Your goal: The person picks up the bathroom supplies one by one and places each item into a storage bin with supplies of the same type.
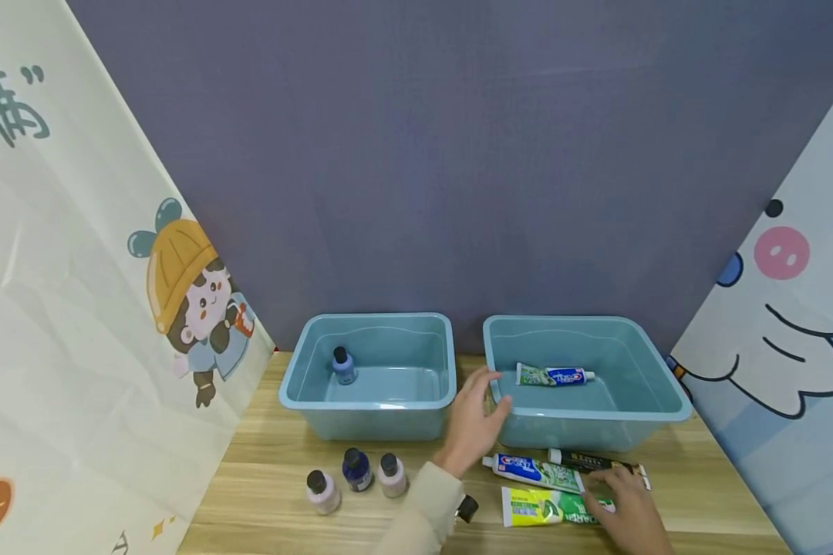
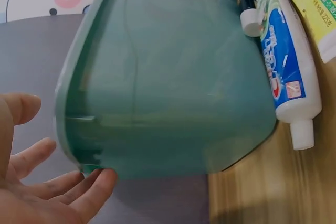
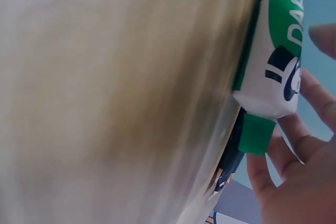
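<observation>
My left hand (image 1: 473,422), fingers spread, is at the left rim of the right blue-green bin (image 1: 590,432) and holds nothing. A blue, white and green toothpaste tube (image 1: 554,375) lies inside that bin. In front of it lie a second such toothpaste tube (image 1: 536,472), a black toothpaste tube (image 1: 597,462) and a yellow-and-green toothpaste tube (image 1: 543,506). Over the right ends of these tubes is my right hand (image 1: 628,512), its fingers loosely bent. In the right wrist view, its fingers (image 3: 294,135) are just behind the green cap (image 3: 257,134) of the yellow-and-green tube.
A left blue-green bin (image 1: 382,422) contains a small blue bottle (image 1: 344,368) with a black cap. Before it stand two pale pink bottles (image 1: 323,493) and a dark blue bottle (image 1: 357,470). Another black cap (image 1: 467,509) shows beside my left sleeve. A grey-blue panel (image 1: 416,169) rises behind the bins.
</observation>
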`<state>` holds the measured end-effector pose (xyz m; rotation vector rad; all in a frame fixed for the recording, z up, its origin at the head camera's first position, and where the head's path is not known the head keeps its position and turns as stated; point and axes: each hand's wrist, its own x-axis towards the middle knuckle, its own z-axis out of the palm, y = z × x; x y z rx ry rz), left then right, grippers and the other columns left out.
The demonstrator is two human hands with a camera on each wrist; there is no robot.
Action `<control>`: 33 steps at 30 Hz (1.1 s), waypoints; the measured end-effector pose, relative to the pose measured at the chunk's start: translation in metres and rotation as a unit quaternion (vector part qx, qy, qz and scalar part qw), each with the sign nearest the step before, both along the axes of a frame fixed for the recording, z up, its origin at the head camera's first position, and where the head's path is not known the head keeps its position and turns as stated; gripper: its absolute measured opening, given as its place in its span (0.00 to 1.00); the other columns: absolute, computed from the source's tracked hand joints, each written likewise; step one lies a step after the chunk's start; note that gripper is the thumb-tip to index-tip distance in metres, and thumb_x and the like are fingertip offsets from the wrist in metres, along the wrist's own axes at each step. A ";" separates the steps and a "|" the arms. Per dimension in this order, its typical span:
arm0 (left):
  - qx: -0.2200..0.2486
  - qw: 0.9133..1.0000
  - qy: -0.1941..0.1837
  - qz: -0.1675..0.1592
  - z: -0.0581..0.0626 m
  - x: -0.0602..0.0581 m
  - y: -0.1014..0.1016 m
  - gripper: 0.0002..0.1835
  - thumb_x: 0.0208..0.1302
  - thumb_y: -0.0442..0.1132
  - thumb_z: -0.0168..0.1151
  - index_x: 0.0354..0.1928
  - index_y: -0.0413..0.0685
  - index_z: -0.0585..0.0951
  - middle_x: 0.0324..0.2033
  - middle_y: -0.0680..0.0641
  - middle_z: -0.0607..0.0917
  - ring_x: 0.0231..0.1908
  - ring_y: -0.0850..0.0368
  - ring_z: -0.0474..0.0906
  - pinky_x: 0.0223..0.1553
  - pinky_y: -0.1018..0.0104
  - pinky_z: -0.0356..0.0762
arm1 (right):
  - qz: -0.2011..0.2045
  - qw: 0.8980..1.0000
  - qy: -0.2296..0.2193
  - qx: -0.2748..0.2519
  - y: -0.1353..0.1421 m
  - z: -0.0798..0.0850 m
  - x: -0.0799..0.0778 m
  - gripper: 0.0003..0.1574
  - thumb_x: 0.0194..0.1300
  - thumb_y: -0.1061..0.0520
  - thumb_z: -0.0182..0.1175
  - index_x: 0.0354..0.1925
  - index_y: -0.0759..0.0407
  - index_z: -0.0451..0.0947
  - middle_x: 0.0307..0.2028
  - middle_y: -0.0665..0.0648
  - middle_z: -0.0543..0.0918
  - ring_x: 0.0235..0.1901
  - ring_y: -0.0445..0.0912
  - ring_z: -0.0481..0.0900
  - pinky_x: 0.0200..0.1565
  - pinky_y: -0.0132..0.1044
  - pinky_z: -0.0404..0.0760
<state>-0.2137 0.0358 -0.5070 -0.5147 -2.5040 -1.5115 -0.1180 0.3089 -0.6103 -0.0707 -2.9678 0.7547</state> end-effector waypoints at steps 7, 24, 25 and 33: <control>0.010 0.999 -0.036 0.002 -0.013 -0.009 0.005 0.28 0.75 0.52 0.57 0.74 0.59 0.69 0.75 0.47 0.68 0.72 0.47 0.69 0.71 0.46 0.69 | 0.017 0.997 -0.073 0.016 0.003 -0.009 0.006 0.32 0.55 0.33 0.73 0.47 0.53 0.85 0.43 0.53 0.82 0.47 0.53 0.79 0.49 0.59 0.79; 0.005 0.998 -0.068 -0.009 -0.029 -0.017 0.011 0.34 0.78 0.58 0.51 0.80 0.69 0.55 0.76 0.46 0.67 0.72 0.41 0.68 0.69 0.41 0.69 | 0.066 0.990 -0.121 0.023 0.011 -0.010 0.002 0.37 0.46 0.45 0.82 0.51 0.58 0.81 0.48 0.54 0.82 0.50 0.58 0.81 0.52 0.59 0.81; 0.006 0.998 -0.068 -0.010 -0.029 -0.017 0.011 0.34 0.78 0.58 0.51 0.80 0.68 0.54 0.76 0.46 0.67 0.72 0.41 0.68 0.69 0.41 0.69 | 0.065 0.989 -0.128 0.023 0.011 -0.009 0.001 0.37 0.46 0.45 0.82 0.50 0.58 0.81 0.48 0.54 0.83 0.51 0.59 0.81 0.53 0.59 0.80; 0.008 0.998 -0.067 -0.013 -0.030 -0.018 0.012 0.34 0.78 0.58 0.50 0.80 0.68 0.54 0.76 0.47 0.67 0.73 0.44 0.67 0.70 0.43 0.68 | 0.093 0.986 -0.139 0.028 0.014 -0.006 -0.001 0.31 0.46 0.46 0.82 0.47 0.54 0.84 0.45 0.50 0.84 0.48 0.57 0.81 0.51 0.58 0.81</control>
